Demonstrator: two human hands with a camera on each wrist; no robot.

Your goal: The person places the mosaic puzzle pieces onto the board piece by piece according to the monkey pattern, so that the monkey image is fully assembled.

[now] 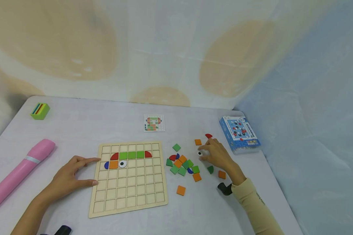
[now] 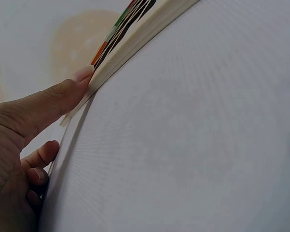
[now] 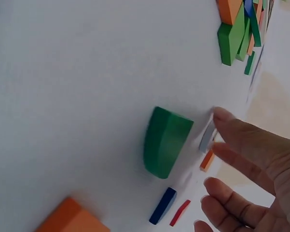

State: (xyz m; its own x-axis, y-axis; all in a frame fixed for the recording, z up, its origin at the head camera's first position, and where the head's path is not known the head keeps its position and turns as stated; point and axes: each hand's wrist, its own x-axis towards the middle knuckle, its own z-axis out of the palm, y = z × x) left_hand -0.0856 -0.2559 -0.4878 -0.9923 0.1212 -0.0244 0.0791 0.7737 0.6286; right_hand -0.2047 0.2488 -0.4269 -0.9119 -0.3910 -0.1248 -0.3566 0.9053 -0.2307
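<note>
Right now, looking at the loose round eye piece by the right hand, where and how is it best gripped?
Probably best to pinch the eye piece by opposite edges of its rim, the right hand coming from its right. It is a thin round disc, face up, and that side faces away from the cluster of coloured pieces.

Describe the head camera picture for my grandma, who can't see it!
A person's left hand touches a wooden grid board partly filled with colored pieces, while the right hand is at a white eye piece near scattered shapes. A picture card lies beyond the board.
</note>
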